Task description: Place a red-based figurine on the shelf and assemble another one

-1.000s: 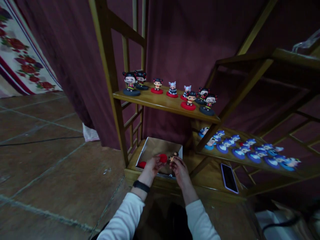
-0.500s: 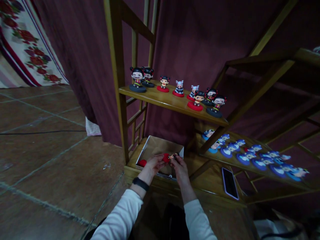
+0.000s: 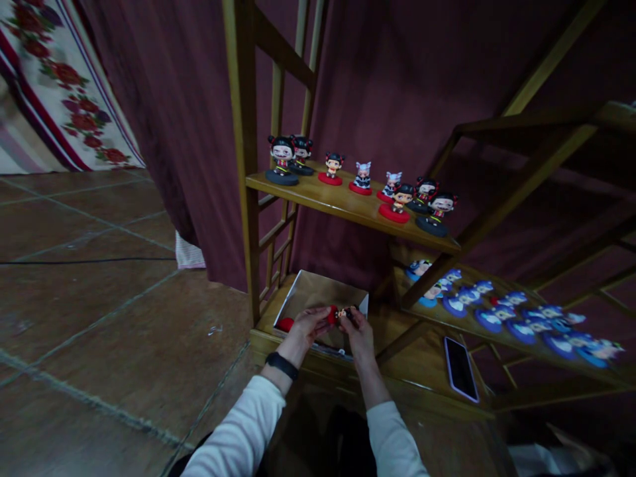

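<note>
Both my hands meet over an open cardboard box (image 3: 308, 291) on the lowest wooden shelf. My left hand (image 3: 305, 330), with a black band on its wrist, pinches a round red base (image 3: 332, 315). My right hand (image 3: 358, 334) grips a small black-haired figurine (image 3: 344, 313) right against that base. A second red base (image 3: 285, 324) lies in the box's near left corner. On the shelf above stands a row of several figurines (image 3: 362, 176) on red and dark bases.
A lower right shelf holds several blue-and-white figures (image 3: 501, 307). A phone (image 3: 460, 377) lies flat on the bottom board. A wooden post (image 3: 243, 152) rises left of the box, with dark red curtain (image 3: 179, 112) behind and tiled floor (image 3: 99, 318) to the left.
My hands have brought the red base and the figurine together; a second ago a small gap showed between them. The view has shifted slightly left and down.
</note>
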Demonstrator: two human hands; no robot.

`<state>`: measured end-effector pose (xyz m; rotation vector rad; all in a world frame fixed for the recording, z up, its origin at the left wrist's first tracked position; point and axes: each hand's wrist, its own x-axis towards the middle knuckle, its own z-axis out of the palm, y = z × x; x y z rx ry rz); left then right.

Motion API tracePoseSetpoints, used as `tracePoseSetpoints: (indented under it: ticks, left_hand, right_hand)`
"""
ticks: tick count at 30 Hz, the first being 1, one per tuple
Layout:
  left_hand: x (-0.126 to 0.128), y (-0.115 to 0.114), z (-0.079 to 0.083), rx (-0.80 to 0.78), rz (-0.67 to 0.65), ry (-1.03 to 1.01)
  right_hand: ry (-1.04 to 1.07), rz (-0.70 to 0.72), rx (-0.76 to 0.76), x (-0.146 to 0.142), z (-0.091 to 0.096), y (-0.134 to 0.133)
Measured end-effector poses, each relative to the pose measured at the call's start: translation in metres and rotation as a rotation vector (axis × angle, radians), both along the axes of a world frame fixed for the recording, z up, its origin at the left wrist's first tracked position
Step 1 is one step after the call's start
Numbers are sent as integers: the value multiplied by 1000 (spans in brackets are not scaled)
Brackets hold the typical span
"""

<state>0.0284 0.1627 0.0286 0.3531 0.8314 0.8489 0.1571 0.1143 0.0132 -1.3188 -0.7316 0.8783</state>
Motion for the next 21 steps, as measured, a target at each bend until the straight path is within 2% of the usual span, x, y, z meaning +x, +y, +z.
tracePoseSetpoints:
  ticks: [10, 16, 21]
  left_hand:
    - [1, 0, -3, 15, 21, 37]
    - [3, 0, -8, 56, 43, 52]
    - [2, -2, -2, 78, 43, 64]
  right_hand:
    - [-65, 28, 8, -1, 1, -1]
    - [-333, 39, 20, 6, -6, 1]
    - [-538, 46, 43, 8, -5, 0]
